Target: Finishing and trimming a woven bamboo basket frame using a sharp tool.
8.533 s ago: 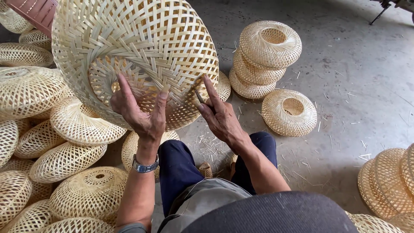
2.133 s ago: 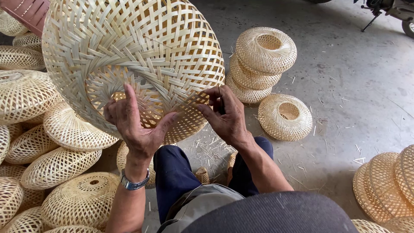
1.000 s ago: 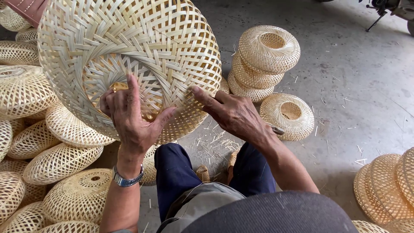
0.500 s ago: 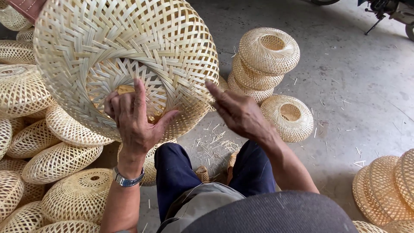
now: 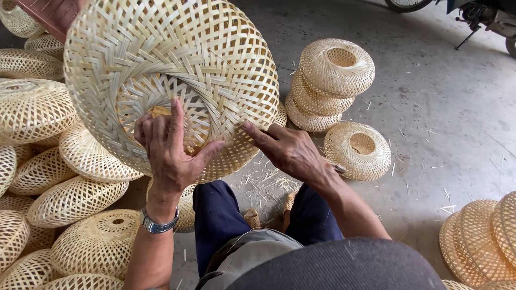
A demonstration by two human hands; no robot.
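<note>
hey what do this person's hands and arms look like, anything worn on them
Both forearms are bare, with no sleeves in view and no gloves. The left hand has a silver metal-link wristwatch on its wrist. The right hand shows no watch or ring that I can make out.
</note>
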